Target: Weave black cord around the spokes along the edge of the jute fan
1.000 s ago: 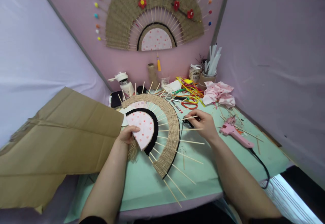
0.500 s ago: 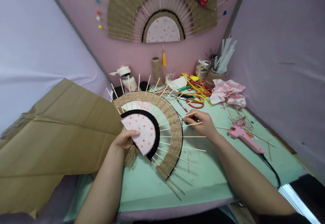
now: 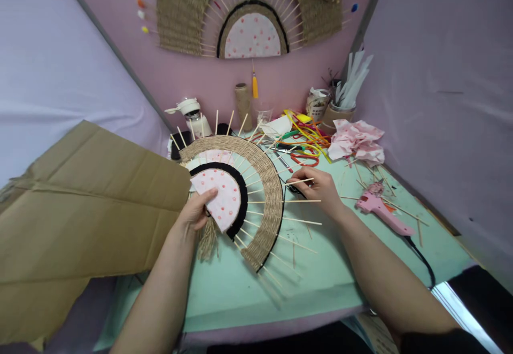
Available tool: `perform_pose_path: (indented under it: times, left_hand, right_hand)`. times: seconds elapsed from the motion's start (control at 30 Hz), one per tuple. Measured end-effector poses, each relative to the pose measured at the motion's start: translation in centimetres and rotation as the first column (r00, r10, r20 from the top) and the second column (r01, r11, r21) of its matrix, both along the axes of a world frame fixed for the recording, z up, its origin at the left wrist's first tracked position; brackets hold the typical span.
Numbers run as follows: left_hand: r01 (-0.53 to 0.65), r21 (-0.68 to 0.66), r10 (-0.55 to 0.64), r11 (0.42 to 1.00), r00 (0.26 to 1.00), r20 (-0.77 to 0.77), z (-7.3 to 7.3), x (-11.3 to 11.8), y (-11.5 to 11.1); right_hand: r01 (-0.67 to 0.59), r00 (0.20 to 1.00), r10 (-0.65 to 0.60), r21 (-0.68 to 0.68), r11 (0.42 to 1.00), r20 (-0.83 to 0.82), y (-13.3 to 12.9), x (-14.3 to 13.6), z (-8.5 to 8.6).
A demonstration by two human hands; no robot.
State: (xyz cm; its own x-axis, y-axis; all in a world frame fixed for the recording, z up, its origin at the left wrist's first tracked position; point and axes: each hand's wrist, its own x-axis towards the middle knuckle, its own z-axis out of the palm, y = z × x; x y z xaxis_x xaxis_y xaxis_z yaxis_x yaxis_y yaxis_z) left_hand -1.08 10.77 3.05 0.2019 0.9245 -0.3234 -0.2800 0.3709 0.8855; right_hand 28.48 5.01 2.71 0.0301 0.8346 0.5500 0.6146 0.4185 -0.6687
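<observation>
A half-round fan (image 3: pixel 267 209) is held tilted over the green table (image 3: pixel 224 303), in front of the body; whether its lower edge touches the table cannot be told. Its dotted centre is gripped by the left hand (image 3: pixel 197 208), with the thumb pressed on the face and the other fingers mostly hidden behind; this hold seems chosen so that the fan is steadied while its outer rim is left free. At the fan's right rim, the right hand (image 3: pixel 318 186) is nearly closed, and a small bunch of black cord (image 3: pixel 295 188) appears to be pinched in its fingertips among the sticks. The cord is seen along the fan's outer edge, and the hand is probably placed there so that the cord can be controlled close to the rim.

One large sheet of cardboard (image 3: pixel 108 199) is seen left of the fan, and one pink glue gun (image 3: pixel 379 212) is laid to its right. Beyond the fan, one bottle (image 3: pixel 198 124), one brown tube (image 3: pixel 242 105) and one crumpled pink sheet (image 3: pixel 356 141) are counted. One larger fan (image 3: pixel 180 20) is hung above it. The held fan's sticks are too blurred to be counted surely.
</observation>
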Motion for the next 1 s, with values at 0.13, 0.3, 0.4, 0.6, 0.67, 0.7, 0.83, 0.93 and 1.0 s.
perform_pose_path:
  times: [0.13,0.3,0.4,0.6,0.67,0.7,0.83,0.93,1.0]
  left_hand:
    - [-0.028,-0.039,0.029,0.999,1.000,0.011,0.0,-0.3,0.2]
    - [-0.020,-0.111,0.024,0.994,0.999,0.039,0.0,-0.7,0.6]
    - [-0.040,-0.133,0.046,0.990,0.998,0.044,0.3,-0.7,0.7]
    - [-0.009,-0.158,0.012,0.987,1.000,0.019,0.3,-1.3,0.8]
    - [0.022,-0.175,-0.020,0.984,1.000,0.014,0.1,-1.6,0.9]
    - [0.033,-0.181,-0.030,0.983,0.999,0.016,0.0,-1.7,0.9]
    - [0.049,-0.185,-0.041,0.982,0.998,0.047,0.0,-1.7,0.8]
    - [0.046,-0.179,-0.037,0.983,0.998,0.053,0.1,-1.6,0.6]
    - [0.038,-0.174,-0.031,0.984,0.999,0.043,0.2,-1.5,0.5]
  right_hand:
    - [-0.007,1.000,0.006,0.050,0.999,0.008,-0.2,0.3,0.2]
    - [0.056,0.998,-0.057,0.140,0.988,0.002,-0.3,0.9,0.6]
    - [0.067,0.997,-0.072,0.192,0.979,0.019,-0.4,1.2,0.7]
    - [0.072,0.996,-0.081,0.229,0.971,0.028,-0.4,1.4,0.9]
    - [0.067,0.997,-0.077,0.219,0.973,0.033,-0.4,1.4,0.9]
    - [0.065,0.997,-0.074,0.209,0.976,0.035,-0.3,1.3,0.9]
    - [0.086,0.995,-0.093,0.156,0.984,0.040,-0.4,1.1,0.8]
    - [0.109,0.993,-0.113,0.129,0.986,0.027,-0.4,0.9,0.7]
    - [0.113,0.993,-0.116,0.116,0.987,0.014,-0.4,0.7,0.6]
